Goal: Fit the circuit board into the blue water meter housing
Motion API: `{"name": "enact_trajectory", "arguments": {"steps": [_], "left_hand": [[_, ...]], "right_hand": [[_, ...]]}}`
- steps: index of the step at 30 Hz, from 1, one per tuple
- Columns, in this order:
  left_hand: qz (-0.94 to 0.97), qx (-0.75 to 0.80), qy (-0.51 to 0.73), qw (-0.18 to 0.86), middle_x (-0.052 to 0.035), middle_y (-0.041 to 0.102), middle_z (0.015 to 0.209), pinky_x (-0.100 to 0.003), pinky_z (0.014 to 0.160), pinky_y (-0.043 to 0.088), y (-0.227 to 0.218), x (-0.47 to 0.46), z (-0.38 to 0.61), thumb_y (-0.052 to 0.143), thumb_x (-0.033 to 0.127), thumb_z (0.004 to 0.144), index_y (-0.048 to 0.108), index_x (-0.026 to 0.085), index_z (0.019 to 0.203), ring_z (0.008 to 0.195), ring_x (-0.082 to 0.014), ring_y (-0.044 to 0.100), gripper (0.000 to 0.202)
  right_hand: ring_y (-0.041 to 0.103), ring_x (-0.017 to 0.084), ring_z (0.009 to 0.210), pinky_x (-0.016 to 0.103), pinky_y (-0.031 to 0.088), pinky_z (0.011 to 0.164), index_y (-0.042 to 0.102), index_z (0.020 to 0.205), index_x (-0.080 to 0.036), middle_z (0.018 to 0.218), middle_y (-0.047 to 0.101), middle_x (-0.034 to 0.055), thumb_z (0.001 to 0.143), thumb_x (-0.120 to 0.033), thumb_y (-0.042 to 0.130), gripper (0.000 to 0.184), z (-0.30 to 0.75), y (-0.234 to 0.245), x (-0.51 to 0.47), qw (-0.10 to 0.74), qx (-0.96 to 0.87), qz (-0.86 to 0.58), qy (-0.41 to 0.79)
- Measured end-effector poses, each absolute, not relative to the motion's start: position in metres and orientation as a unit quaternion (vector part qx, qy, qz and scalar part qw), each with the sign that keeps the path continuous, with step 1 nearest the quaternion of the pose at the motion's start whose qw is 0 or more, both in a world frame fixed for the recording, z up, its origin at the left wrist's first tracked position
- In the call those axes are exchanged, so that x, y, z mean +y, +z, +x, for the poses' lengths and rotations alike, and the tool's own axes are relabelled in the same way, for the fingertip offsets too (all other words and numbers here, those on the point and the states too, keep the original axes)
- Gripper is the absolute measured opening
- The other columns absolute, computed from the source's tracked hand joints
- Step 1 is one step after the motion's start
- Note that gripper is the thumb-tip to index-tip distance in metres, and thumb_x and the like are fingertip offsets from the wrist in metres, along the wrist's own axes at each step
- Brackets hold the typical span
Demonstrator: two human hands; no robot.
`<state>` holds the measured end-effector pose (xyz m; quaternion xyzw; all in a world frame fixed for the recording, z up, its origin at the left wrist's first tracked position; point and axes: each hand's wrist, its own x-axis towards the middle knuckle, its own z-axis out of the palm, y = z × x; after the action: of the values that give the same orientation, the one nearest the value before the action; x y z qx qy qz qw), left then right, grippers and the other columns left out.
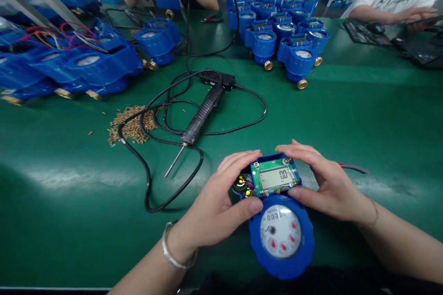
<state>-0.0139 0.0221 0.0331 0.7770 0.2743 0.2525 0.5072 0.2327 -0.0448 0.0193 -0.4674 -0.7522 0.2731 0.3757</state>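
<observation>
A blue water meter point(304, 239) lies in front of me, its round dial with red pointers facing up. At its far end, an open housing holds a green circuit board point(256, 176) with a lit display point(275, 179) reading 0.0. My left hand point(224, 198) grips the housing's left side, thumb at the near edge and fingers at the far edge. Around the right side of the housing is my right hand point(321, 179), thumb at the near corner and fingertips at the far edge. Yellow-marked round parts and wires sit by my left fingers.
An electric screwdriver point(204, 113) with a coiled black cable lies beyond my left hand, beside a pile of small brass screws point(133, 124). Several blue meters point(265, 39) stand at the back, others with loose wires point(86, 62) at left. Two people sit across the green table point(363, 115).
</observation>
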Motion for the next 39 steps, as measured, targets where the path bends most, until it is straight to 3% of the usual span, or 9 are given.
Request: {"name": "enact_trajectory", "arguments": {"steps": [3,7,12,19,24,28,33,39], "left_hand": [[0.802,0.313,0.229,0.455,-0.0064,0.051,0.141,-0.04,0.112,0.034,0.041,0.024,-0.013,0.077,0.039,0.077,0.047,0.028,0.14,0.131,-0.0289,0.044,0.071],[0.809,0.345,0.234,0.415,-0.0075,0.06,0.13,-0.042,0.106,0.04,0.052,0.026,-0.006,0.082,0.038,0.07,0.056,0.026,0.133,0.122,-0.0308,0.052,0.069],[0.832,0.325,0.236,0.383,-0.006,0.064,0.127,-0.036,0.1,0.044,0.051,0.03,-0.004,0.079,0.037,0.074,0.056,0.025,0.133,0.115,-0.0269,0.058,0.064],[0.848,0.28,0.263,0.365,-0.0064,0.062,0.127,-0.032,0.099,0.045,0.039,0.033,-0.006,0.079,0.031,0.075,0.052,0.025,0.133,0.116,-0.0228,0.057,0.064],[0.844,0.306,0.266,0.349,-0.0086,0.062,0.127,-0.034,0.099,0.047,0.036,0.033,-0.005,0.08,0.035,0.074,0.049,0.023,0.137,0.11,-0.024,0.061,0.071],[0.828,0.311,0.276,0.377,-0.0094,0.061,0.127,-0.036,0.103,0.046,0.029,0.032,-0.005,0.08,0.034,0.073,0.047,0.024,0.138,0.113,-0.0258,0.061,0.073],[0.818,0.285,0.328,0.377,-0.0094,0.062,0.124,-0.039,0.102,0.048,0.019,0.034,-0.004,0.083,0.031,0.068,0.047,0.026,0.135,0.111,-0.0266,0.063,0.076],[0.812,0.273,0.357,0.372,-0.0058,0.062,0.119,-0.037,0.097,0.05,0.015,0.032,-0.003,0.083,0.026,0.067,0.048,0.031,0.13,0.11,-0.0239,0.063,0.072]], "right_hand": [[0.043,0.026,0.134,0.056,0.021,0.12,0.039,0.139,-0.03,0.139,0.052,0.0061,0.084,-0.029,0.071,0.063,0.232,0.014,-0.043,0.414,-0.742,-0.451,0.275],[0.046,0.026,0.131,0.057,0.02,0.12,0.042,0.134,-0.029,0.135,0.054,0.0065,0.083,-0.028,0.073,0.06,0.23,0.008,-0.041,0.452,-0.72,-0.442,0.284],[0.046,0.026,0.131,0.054,0.025,0.119,0.042,0.131,-0.03,0.135,0.053,0.0071,0.083,-0.029,0.072,0.057,0.225,0.002,-0.041,0.482,-0.694,-0.439,0.307],[0.047,0.026,0.128,0.048,0.042,0.108,0.043,0.129,-0.031,0.132,0.05,0.0078,0.083,-0.029,0.071,0.053,0.222,-0.003,-0.039,0.522,-0.668,-0.411,0.335],[0.039,0.027,0.135,0.048,0.033,0.115,0.033,0.138,-0.034,0.143,0.041,0.0079,0.078,-0.034,0.077,0.074,0.224,-0.004,-0.042,0.495,-0.653,-0.422,0.388],[0.031,0.029,0.139,0.051,0.028,0.116,0.02,0.139,-0.033,0.149,0.028,0.0094,0.073,-0.028,0.078,0.088,0.217,0.003,-0.043,0.475,-0.581,-0.455,0.48],[0.054,0.028,0.113,0.05,0.044,0.097,0.02,0.136,-0.026,0.131,0.046,0.0116,0.069,-0.018,0.065,0.081,0.2,0.024,-0.045,0.415,-0.44,-0.488,0.629],[0.055,0.027,0.107,0.046,0.044,0.092,0.028,0.134,-0.026,0.12,0.054,0.0085,0.065,-0.018,0.06,0.076,0.184,0.032,-0.048,0.462,-0.367,-0.52,0.617]]}}
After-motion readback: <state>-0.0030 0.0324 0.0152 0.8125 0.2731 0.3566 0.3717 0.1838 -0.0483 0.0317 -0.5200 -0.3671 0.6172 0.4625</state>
